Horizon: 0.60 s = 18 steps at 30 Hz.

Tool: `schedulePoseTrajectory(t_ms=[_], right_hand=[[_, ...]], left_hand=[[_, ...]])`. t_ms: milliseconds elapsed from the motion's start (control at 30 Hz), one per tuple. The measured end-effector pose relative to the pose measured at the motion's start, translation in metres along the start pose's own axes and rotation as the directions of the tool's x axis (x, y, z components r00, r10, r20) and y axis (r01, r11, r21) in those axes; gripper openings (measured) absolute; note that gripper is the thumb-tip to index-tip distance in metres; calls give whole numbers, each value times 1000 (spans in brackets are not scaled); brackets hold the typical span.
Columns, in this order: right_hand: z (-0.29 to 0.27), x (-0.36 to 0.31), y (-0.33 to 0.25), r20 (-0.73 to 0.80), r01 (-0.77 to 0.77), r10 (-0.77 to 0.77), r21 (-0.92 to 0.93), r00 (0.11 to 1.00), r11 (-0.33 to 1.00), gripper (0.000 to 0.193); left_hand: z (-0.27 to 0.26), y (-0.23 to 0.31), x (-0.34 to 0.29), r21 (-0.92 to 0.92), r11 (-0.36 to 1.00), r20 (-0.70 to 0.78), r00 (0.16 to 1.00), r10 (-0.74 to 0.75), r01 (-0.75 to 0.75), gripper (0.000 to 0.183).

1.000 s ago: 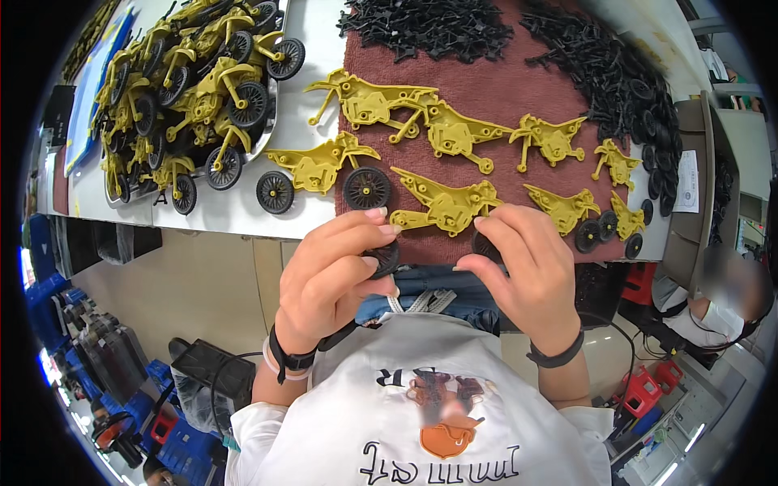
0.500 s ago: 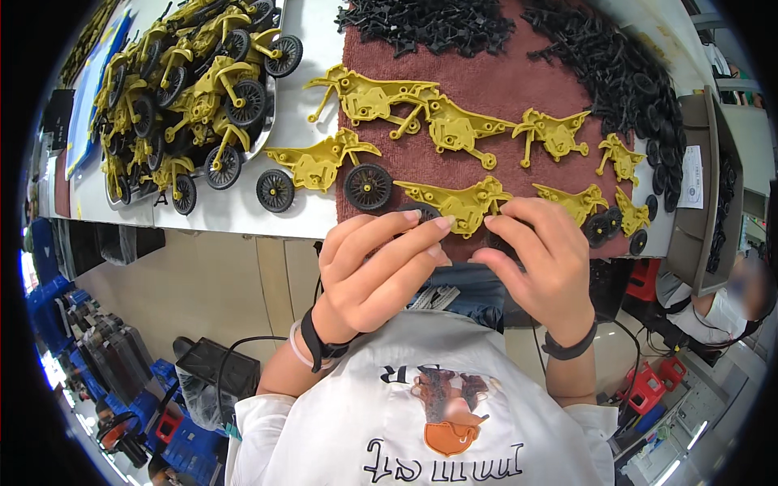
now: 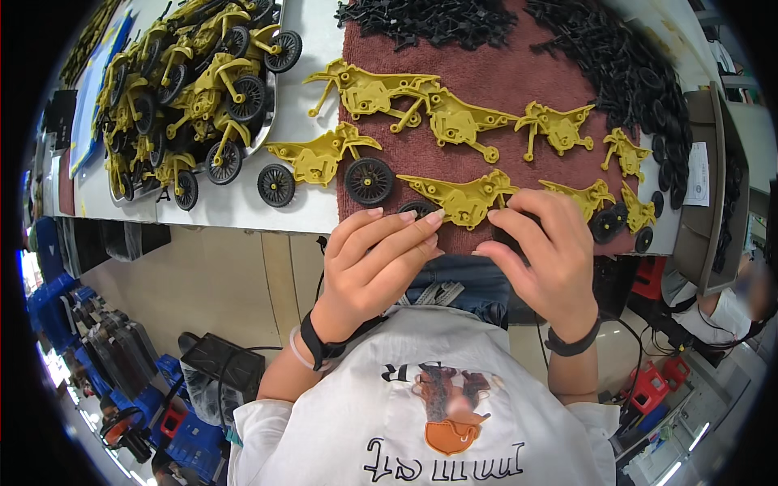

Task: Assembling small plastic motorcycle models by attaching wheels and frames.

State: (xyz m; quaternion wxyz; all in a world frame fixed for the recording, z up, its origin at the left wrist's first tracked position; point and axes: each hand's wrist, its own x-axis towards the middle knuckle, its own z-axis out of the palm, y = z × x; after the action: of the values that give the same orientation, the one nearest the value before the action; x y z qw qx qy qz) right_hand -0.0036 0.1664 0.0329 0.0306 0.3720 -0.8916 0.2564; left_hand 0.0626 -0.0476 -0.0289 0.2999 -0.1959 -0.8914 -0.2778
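A yellow toy motorbike body half [image 3: 466, 198] lies near the table's front edge between my hands. My left hand [image 3: 373, 263] is curled over the black wheel [image 3: 417, 208] at the body's left end, its fingertips close together and hiding most of that wheel. At the other end, my right hand [image 3: 547, 259] bends its fingers and thumb around a dark wheel [image 3: 506, 236] by the fork, mostly covered. To the left lies another yellow body half [image 3: 316, 156], with one black wheel [image 3: 276, 185] at its left end and another wheel [image 3: 369, 181] at its right.
More yellow body halves [image 3: 369, 89] line the reddish-brown cloth [image 3: 494, 77]. A tray at the left is heaped with wheeled yellow motorbikes [image 3: 203, 93]. Black parts [image 3: 429, 20] are piled at the back, and loose black wheels [image 3: 660, 150] lie along the right. A grey bin [image 3: 705, 235] stands beyond.
The view has shifted slightly. Both hands stay at the same yellow body half, and the left hand's fingers have drawn back a little from it.
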Motion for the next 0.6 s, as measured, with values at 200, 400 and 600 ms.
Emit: schedulePoseTrajectory(t_ms=[200, 400, 600], right_hand=[[-6, 0, 0, -21, -1, 1, -12, 1000, 1000, 40], [-25, -6, 6, -87, -3, 5, 25, 996, 1000, 38], [-48, -17, 16, -130, -36, 36, 6, 991, 999, 31]], left_hand=[[-19, 0, 22, -22, 1000, 125, 992, 22, -19, 18], [-52, 0, 77, -92, 995, 286, 957, 50, -25, 27], [-18, -45, 164, 5, 996, 489, 868, -82, 91, 30]])
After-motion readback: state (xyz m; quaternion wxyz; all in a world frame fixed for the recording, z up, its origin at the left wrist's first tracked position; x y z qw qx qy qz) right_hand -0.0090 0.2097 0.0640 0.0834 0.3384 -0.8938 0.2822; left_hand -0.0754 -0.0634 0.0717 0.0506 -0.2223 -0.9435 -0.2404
